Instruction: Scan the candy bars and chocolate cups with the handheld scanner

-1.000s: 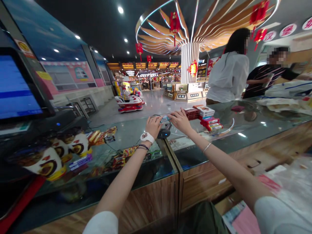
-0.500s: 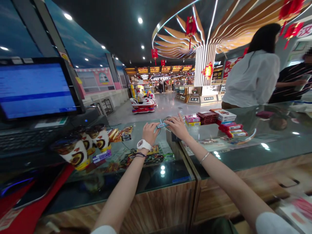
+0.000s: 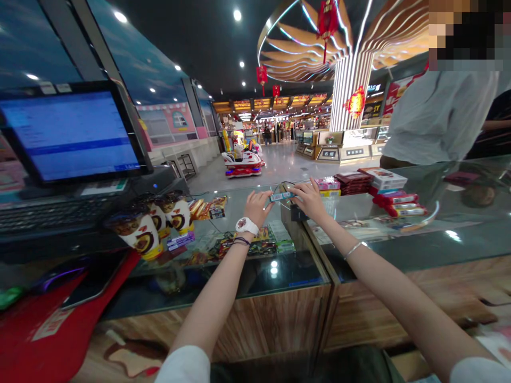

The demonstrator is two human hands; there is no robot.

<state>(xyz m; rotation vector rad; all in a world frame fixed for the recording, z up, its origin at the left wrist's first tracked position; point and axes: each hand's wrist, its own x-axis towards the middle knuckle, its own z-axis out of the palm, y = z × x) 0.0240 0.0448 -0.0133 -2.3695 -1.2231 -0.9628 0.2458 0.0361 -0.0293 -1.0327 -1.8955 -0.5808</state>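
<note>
Between both hands, above the glass counter (image 3: pixel 247 191), is a small light-blue stick-shaped pack (image 3: pixel 281 196) with what looks like a barcode on its side. My left hand (image 3: pixel 257 208), with a white watch at the wrist, pinches its left end. On its right end, the fingers of my right hand (image 3: pixel 310 200) are closed. Below my left wrist, colourful packets (image 3: pixel 259 246) show in or under the glass. Nearest my right hand stand pink and yellow boxes (image 3: pixel 328 186), beside a stack of dark red packets (image 3: pixel 353 184).
Patterned cups (image 3: pixel 140 234), a purple pack (image 3: pixel 180 241) and snack packets (image 3: pixel 213 207) lie on the left, near a monitor (image 3: pixel 80 133) and keyboard (image 3: pixel 59 213). Red tubes (image 3: pixel 399 204) sit at the right. A person in a white shirt (image 3: pixel 435 117) stands beyond the counter.
The view has shifted, so most things sit further right and slightly higher. The pack has turned to show a barcode-like side and lies more level; both hands still hold it.
</note>
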